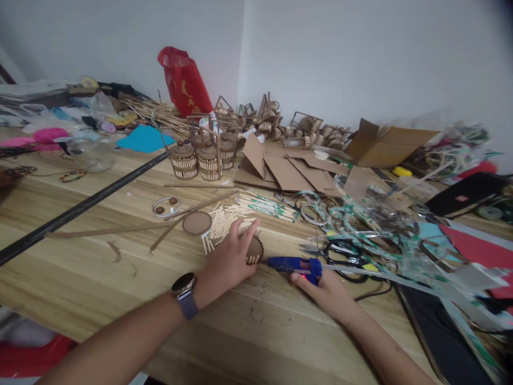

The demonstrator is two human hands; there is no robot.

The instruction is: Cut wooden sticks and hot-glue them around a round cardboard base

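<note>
My left hand (229, 255) grips a small round cardboard base (255, 249) at its edge, thumb in front and fingers behind. Short pale sticks stand along the base's near rim. In my right hand (329, 293) is a blue hot glue gun (294, 264), with a red light glowing on it. Its nozzle points left and is at the base's near rim; whether they touch I cannot tell. A long clear glue stick (368, 274) runs out of its back. Cut sticks (221, 223) lie in a loose pile behind my left hand, beside another cardboard disc (196, 222).
Black-handled scissors (340, 256) lie right of the glue gun among tangled plastic packaging (372, 235). Farther back are small lidded stick baskets (184, 161), cardboard sheets (296, 174) and a red bag (185, 83). A dark strip (92, 200) crosses the left side.
</note>
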